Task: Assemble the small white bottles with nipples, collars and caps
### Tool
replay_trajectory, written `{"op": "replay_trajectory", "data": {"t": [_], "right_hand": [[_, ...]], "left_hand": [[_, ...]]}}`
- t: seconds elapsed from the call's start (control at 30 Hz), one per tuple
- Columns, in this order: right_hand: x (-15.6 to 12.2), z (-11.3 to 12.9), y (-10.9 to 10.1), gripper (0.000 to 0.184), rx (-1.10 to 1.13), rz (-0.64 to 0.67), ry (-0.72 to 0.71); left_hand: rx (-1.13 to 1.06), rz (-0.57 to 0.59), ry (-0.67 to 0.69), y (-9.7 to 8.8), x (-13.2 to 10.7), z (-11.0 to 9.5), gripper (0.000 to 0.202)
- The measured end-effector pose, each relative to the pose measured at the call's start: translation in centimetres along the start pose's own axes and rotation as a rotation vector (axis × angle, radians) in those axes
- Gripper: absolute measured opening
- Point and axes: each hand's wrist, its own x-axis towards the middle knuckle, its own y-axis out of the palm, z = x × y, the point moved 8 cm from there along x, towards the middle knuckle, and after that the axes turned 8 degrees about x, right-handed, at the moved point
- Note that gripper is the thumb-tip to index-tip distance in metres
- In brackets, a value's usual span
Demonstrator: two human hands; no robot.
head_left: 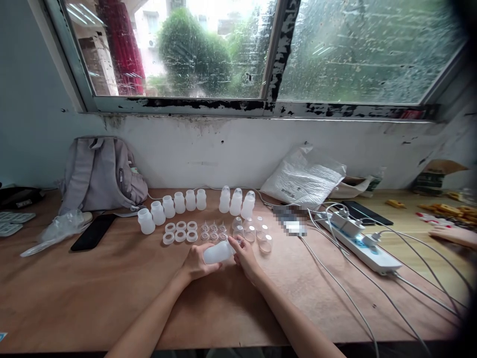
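Observation:
My left hand (197, 262) is wrapped round the frosted body of a baby bottle (216, 253), which lies tilted on its side just above the table. The fingers of my right hand (245, 254) are closed round the bottle's top end and hide most of it. Just beyond my hands are white screw rings (180, 234), clear teats (213, 229) and clear dome caps (250, 232), several of each. Behind the rings stands a curved row of open bottle bodies (169, 206). Three capped bottles (236, 202) stand upright to the right of that row.
A black phone (93, 232), a plastic bag (61, 231) and a grey backpack (99, 174) are at the left. On the right are a power strip (367, 251) with trailing cables, a silvery bag (303, 176) and another person's hand (454, 235) near yellow parts.

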Motion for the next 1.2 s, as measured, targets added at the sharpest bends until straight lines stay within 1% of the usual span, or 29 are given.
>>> {"op": "replay_trajectory", "data": {"t": [0.1, 0.2, 0.27, 0.37, 0.4, 0.47, 0.53, 0.57, 0.67, 0.73, 0.83, 0.93, 1.07, 1.2], "right_hand": [[-0.2, -0.4, 0.4, 0.035, 0.049, 0.029, 0.069], [-0.3, -0.5, 0.6, 0.035, 0.056, 0.039, 0.086], [-0.4, 0.0, 0.8, 0.033, 0.043, 0.051, 0.066], [-0.7, 1.1, 1.3, 0.025, 0.056, 0.111, 0.041], [-0.8, 1.5, 1.5, 0.023, 0.071, 0.142, 0.045], [-1.1, 1.9, 1.8, 0.03, 0.11, 0.187, 0.061], [-1.1, 2.0, 1.7, 0.036, 0.15, 0.199, 0.072], [-1.0, 2.0, 1.5, 0.034, 0.173, 0.188, 0.073], [-0.4, 1.7, 0.4, 0.022, 0.234, 0.111, 0.042], [0.0, 1.7, -0.5, 0.023, 0.242, 0.046, -0.001], [0.4, 1.5, -1.3, 0.026, 0.207, -0.001, -0.019], [0.5, 1.2, -1.5, 0.027, 0.176, -0.015, -0.005], [0.6, 1.2, -1.7, 0.025, 0.159, -0.027, -0.025], [0.7, 1.4, -1.6, 0.021, 0.193, 0.004, -0.05]], "left_hand": [[-0.074, 0.07, -0.087, 0.0, 0.2, 0.3, 0.033], [-0.141, 0.106, -0.133, 0.1, 0.3, 0.7, 0.031], [-0.275, 0.17, -0.19, 0.8, 0.2, 1.2, 0.031], [-0.56, 0.271, -0.271, 2.0, -0.1, 1.7, 0.032], [-0.629, 0.279, -0.284, 2.1, -0.1, 1.7, 0.032], [-0.693, 0.264, -0.297, 1.9, -0.1, 1.7, 0.031], [-0.708, 0.257, -0.311, 1.6, -0.1, 1.7, 0.03], [-0.712, 0.254, -0.315, 1.5, -0.1, 1.7, 0.031], [-0.717, 0.239, -0.314, 1.1, 0.0, 1.5, 0.032], [-0.718, 0.23, -0.315, 1.0, 0.0, 1.6, 0.031], [-0.713, 0.231, -0.317, 1.2, 0.0, 1.8, 0.03], [-0.691, 0.245, -0.313, 1.5, 0.0, 1.9, 0.029], [-0.661, 0.257, -0.318, 1.7, 0.0, 1.9, 0.028], [-0.657, 0.251, -0.335, 1.6, 0.1, 2.0, 0.026]]}}
